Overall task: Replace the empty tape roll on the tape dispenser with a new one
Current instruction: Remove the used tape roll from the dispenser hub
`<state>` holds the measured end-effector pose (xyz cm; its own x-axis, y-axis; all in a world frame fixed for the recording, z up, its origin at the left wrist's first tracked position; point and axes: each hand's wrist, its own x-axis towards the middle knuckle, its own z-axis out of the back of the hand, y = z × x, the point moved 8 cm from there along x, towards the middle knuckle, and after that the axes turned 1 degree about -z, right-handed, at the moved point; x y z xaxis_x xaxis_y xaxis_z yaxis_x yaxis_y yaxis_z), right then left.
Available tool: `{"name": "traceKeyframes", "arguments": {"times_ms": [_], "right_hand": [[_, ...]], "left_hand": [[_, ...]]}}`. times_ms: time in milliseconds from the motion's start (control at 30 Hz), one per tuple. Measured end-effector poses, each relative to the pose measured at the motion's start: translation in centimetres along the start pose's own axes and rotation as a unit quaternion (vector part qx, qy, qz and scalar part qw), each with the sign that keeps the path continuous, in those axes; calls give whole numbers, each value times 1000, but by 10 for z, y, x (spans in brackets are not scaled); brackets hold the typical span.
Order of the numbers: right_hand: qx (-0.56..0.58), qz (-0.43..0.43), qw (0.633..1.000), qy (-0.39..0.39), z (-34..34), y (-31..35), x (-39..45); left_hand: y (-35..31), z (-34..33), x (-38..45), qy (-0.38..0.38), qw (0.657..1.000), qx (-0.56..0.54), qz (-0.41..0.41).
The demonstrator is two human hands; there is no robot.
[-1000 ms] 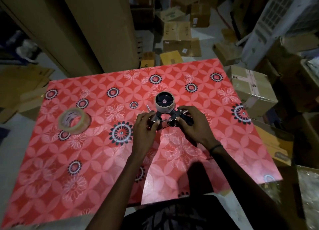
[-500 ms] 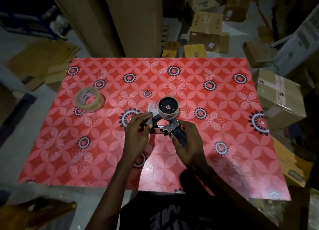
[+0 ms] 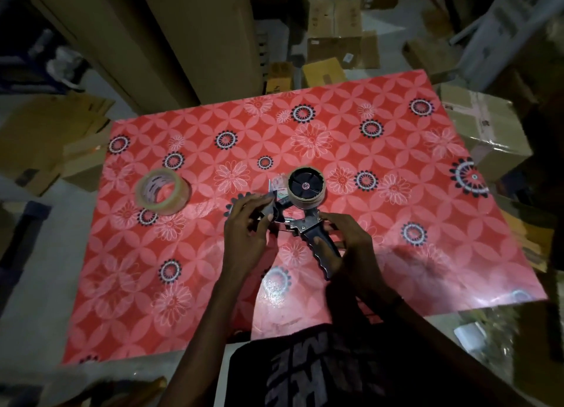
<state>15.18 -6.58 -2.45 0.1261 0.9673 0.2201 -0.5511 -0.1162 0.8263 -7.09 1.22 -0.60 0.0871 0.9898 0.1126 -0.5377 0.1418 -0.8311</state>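
Cardboard boxes (image 3: 337, 31) crowd behind the red floral table (image 3: 396, 254), where the right hand (image 3: 351, 248) wraps the tape dispenser (image 3: 308, 223) handle, steadying it, while the left hand (image 3: 247, 226) pinches its front end, and the new tape roll (image 3: 163, 190) waits left.

Red flower-patterned table (image 3: 396, 248) with clear tape roll (image 3: 163, 190) flat at left.

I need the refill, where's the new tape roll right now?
The new roll lies flat on the table, left of the dispenser, untouched.
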Motion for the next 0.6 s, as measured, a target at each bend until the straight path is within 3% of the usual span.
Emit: {"name": "traceKeyframes", "arguments": {"times_ms": [100, 467, 600], "right_hand": [[11, -26, 1000, 0, -5, 0, -3], [7, -80, 985, -153, 19, 6, 28], [17, -95, 984, -151, 19, 6, 39]], "left_hand": [[4, 5, 7, 10, 1000, 13, -19], [6, 20, 25, 39, 997, -29, -57], [6, 22, 33, 36, 997, -38, -60]]}}
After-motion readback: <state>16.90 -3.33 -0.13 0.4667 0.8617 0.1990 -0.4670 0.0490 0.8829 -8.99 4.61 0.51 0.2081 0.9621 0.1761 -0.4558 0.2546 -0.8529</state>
